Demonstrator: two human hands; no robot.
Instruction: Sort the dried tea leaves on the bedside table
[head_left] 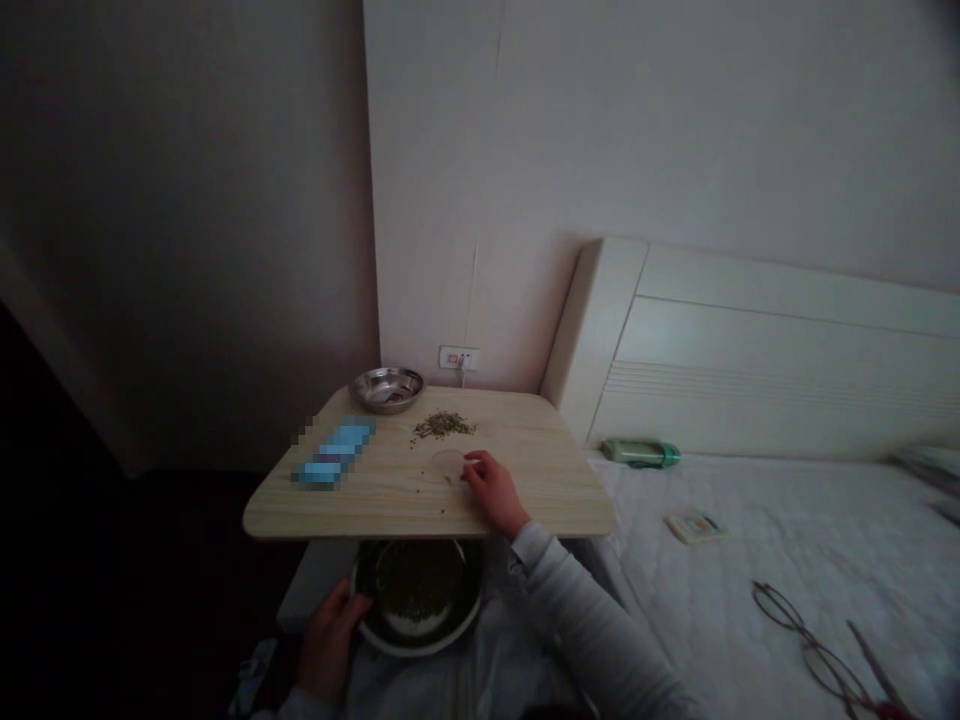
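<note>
My left hand grips the left rim of a round bowl, held below the table's front edge over my lap. Dark green bits, like small beans or seeds, lie inside it. Over the table, my right hand pinches the right edge of a clear, thin, round piece, perhaps a plastic lid. Just beyond that piece, a loose pile of small green grains is spread on the wood, with several stray grains nearer the front.
The pale wooden table carries a shiny metal bowl at its back left and a blurred blue object. On the bed lie a green bottle, a small pale packet and glasses. A wall socket sits behind.
</note>
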